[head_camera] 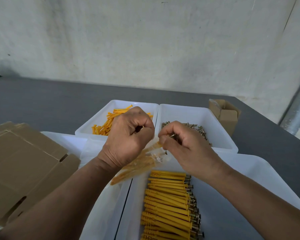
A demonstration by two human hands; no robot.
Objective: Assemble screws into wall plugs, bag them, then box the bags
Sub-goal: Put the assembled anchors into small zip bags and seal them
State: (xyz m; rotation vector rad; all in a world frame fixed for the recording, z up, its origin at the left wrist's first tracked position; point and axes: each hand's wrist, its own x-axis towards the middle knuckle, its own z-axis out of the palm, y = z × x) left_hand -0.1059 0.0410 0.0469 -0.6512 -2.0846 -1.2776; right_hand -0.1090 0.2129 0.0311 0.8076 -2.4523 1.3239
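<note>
A clear plastic bag (142,164) filled with yellow wall plugs and screws hangs between my hands, above the near bins. My left hand (128,137) grips the bag's top edge with curled fingers. My right hand (177,141) pinches the other side of the bag's mouth. Below them a white bin (246,172) holds several assembled yellow plugs with screws (170,203) laid in rows. A far left bin (93,122) holds loose yellow plugs (104,125). The far right bin (220,123) holds loose screws (196,127).
Flat brown cardboard box blanks (24,167) lie stacked at the left. A small open cardboard box (225,115) stands at the back right on the grey table (42,101). Another white bin (102,196) sits under my left forearm. A wall rises behind the table.
</note>
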